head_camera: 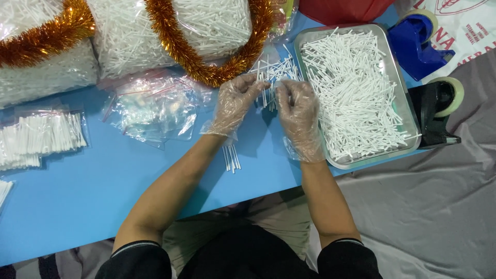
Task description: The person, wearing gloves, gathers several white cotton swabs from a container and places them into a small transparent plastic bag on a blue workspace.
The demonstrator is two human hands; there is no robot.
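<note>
Both my hands wear thin clear plastic gloves. My left hand (233, 105) and my right hand (299, 114) meet over the blue table (77, 196), their fingers pinched together on a small bunch of thin white sticks (269, 89). More loose white sticks (276, 67) lie fanned out just behind the fingers. A few white sticks (231, 157) lie on the table under my left wrist. Right beside my right hand stands a metal tray (400, 82) heaped with several white sticks.
Big clear bags of white sticks (206, 26) line the back, draped with orange tinsel (206, 67). Empty small zip bags (152, 106) lie left of my hands; filled packets (41, 135) at far left. A blue tape dispenser (416, 44) and a black one (436, 111) stand right of the tray.
</note>
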